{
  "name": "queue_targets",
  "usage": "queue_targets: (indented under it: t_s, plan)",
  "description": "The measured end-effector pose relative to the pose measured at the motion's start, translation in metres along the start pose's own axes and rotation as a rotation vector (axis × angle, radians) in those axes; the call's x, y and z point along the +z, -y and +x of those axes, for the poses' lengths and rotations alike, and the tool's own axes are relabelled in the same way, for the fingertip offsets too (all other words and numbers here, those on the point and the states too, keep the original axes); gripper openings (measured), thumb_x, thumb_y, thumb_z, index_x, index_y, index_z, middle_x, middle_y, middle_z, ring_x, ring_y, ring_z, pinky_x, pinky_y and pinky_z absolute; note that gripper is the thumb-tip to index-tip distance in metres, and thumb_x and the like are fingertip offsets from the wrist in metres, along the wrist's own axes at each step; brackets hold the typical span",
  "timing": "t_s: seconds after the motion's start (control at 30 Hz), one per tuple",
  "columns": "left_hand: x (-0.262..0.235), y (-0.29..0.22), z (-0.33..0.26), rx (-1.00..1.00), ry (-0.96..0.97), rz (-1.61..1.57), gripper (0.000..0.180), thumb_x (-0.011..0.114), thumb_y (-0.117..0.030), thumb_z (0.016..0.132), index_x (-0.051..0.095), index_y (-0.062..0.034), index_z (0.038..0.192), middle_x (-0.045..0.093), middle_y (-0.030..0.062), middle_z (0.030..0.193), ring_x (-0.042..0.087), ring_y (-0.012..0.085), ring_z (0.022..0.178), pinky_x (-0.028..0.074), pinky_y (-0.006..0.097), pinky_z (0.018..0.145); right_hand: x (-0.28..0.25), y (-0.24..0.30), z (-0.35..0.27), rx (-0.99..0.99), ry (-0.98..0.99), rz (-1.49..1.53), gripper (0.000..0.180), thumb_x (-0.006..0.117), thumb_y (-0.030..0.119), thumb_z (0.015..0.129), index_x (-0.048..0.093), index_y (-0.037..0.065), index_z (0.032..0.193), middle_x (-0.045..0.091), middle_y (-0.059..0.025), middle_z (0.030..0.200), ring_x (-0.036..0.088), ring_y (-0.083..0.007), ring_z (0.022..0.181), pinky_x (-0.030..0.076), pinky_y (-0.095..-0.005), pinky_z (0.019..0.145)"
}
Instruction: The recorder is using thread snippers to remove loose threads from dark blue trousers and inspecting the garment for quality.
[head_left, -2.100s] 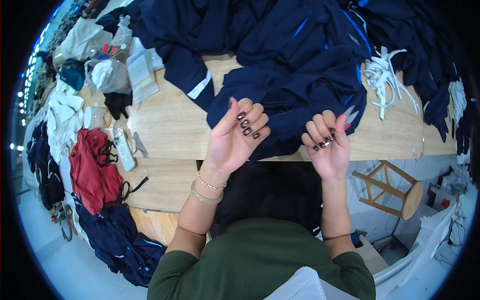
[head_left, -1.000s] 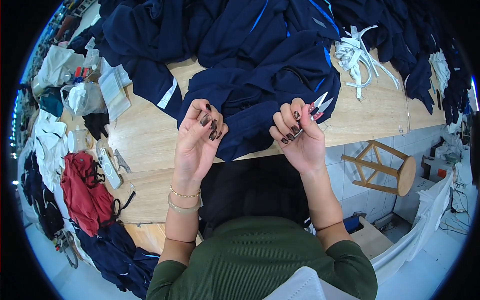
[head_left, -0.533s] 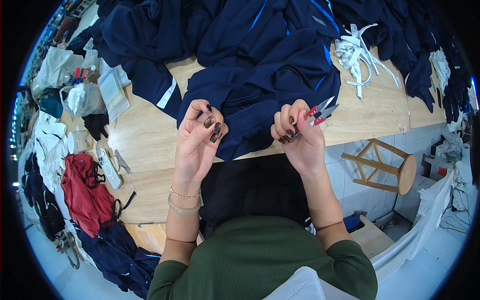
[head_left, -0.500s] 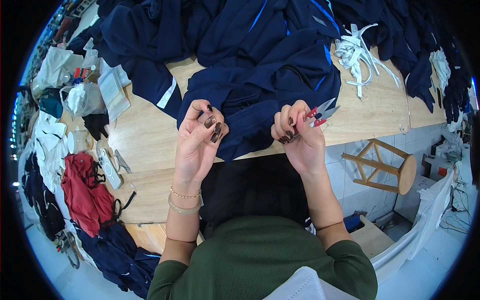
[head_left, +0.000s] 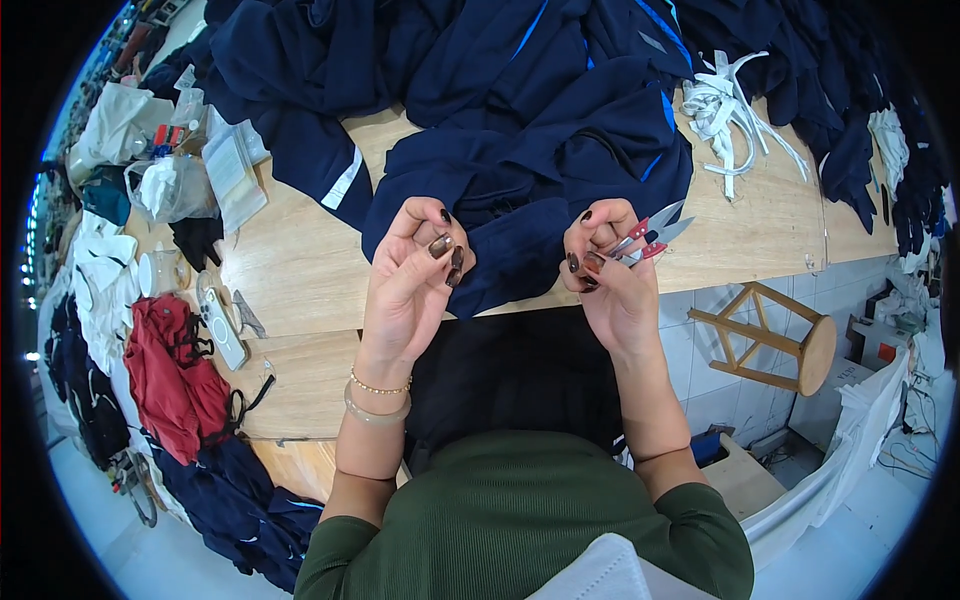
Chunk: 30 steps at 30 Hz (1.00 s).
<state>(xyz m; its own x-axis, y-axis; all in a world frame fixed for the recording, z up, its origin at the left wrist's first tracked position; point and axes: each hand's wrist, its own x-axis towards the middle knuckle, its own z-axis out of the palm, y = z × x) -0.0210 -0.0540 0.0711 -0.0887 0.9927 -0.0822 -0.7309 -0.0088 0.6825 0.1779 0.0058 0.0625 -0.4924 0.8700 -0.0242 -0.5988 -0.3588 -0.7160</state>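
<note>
Both my hands are raised, palms up, at the near edge of a navy garment [head_left: 515,245] bunched on the table. My left hand [head_left: 410,285] is closed, its thumb pressed toward its curled fingers; anything in it is too small to make out. A gap separates it from my right hand [head_left: 618,290], whose fingers curl around a small pair of thread snips [head_left: 672,233] with red handles. The snips' pointed blades stick out past the hand, up and to the right.
More navy clothing [head_left: 480,60] with blue piping is heaped at the back of the wooden table [head_left: 290,290]. White straps [head_left: 722,115] lie at the right. A phone [head_left: 223,328], red bag [head_left: 175,375] and plastic bags [head_left: 175,190] are at the left. A wooden stool [head_left: 815,355] lies tipped below right.
Both hands have shifted slightly right in the picture, along with the table. My right hand's fingers have loosened a little, and the snips have turned somewhat within it.
</note>
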Motion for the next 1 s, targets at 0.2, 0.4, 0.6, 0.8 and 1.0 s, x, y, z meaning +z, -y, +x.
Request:
queue_targets:
  t_s: [0.2, 0.4, 0.6, 0.8, 1.0]
  plan:
    - [-0.001, 0.005, -0.001, 0.039, 0.082, -0.026, 0.02, 0.059, -0.004, 0.087, 0.05, -0.0041, 0.104, 0.053, 0.0026, 0.082, 0.047, 0.0088, 0.072, 0.038, 0.022, 0.064, 0.004, 0.0, 0.0, -0.017, -0.028, -0.018, 0.033, 0.056, 0.001, 0.078, 0.047, 0.006, 0.109, 0.058, -0.0066, 0.084, 0.047, -0.0066, 0.069, 0.035, -0.0196, 0.057]
    - [0.013, 0.004, -0.007, -0.037, 0.013, 0.215, 0.015, 0.058, 0.0, 0.088, 0.053, -0.002, 0.102, 0.056, 0.0012, 0.09, 0.053, 0.0049, 0.082, 0.043, 0.019, 0.072, 0.003, 0.001, 0.0, -0.039, -0.021, -0.077, 0.034, 0.056, -0.002, 0.077, 0.045, 0.006, 0.108, 0.058, -0.0065, 0.083, 0.047, -0.007, 0.069, 0.035, -0.02, 0.059]
    - [0.024, 0.01, -0.01, -0.1, 0.015, 0.371, 0.016, 0.057, 0.003, 0.09, 0.055, 0.0005, 0.106, 0.058, 0.0018, 0.099, 0.056, 0.0062, 0.093, 0.045, 0.02, 0.085, 0.008, 0.001, 0.0, -0.067, -0.032, -0.127, 0.034, 0.058, -0.003, 0.078, 0.045, 0.005, 0.108, 0.059, -0.0074, 0.085, 0.051, -0.0077, 0.072, 0.038, -0.0202, 0.065]
    - [0.034, 0.017, -0.012, -0.105, -0.02, 0.444, 0.024, 0.057, 0.003, 0.09, 0.06, 0.0037, 0.113, 0.063, 0.0058, 0.103, 0.057, 0.0078, 0.093, 0.046, 0.02, 0.082, 0.015, -0.003, -0.001, -0.157, -0.002, -0.215, 0.033, 0.055, -0.011, 0.082, 0.045, 0.004, 0.11, 0.062, -0.0087, 0.091, 0.057, -0.0093, 0.082, 0.046, -0.0225, 0.078]
    - [0.036, 0.017, -0.014, -0.093, -0.084, 0.444, 0.02, 0.058, 0.002, 0.09, 0.063, 0.0038, 0.109, 0.065, 0.0031, 0.097, 0.057, 0.0041, 0.084, 0.046, 0.017, 0.074, 0.013, -0.007, -0.001, -0.198, 0.016, -0.387, 0.033, 0.057, -0.01, 0.083, 0.043, 0.003, 0.109, 0.062, -0.0126, 0.093, 0.061, -0.0142, 0.084, 0.05, -0.0263, 0.08]
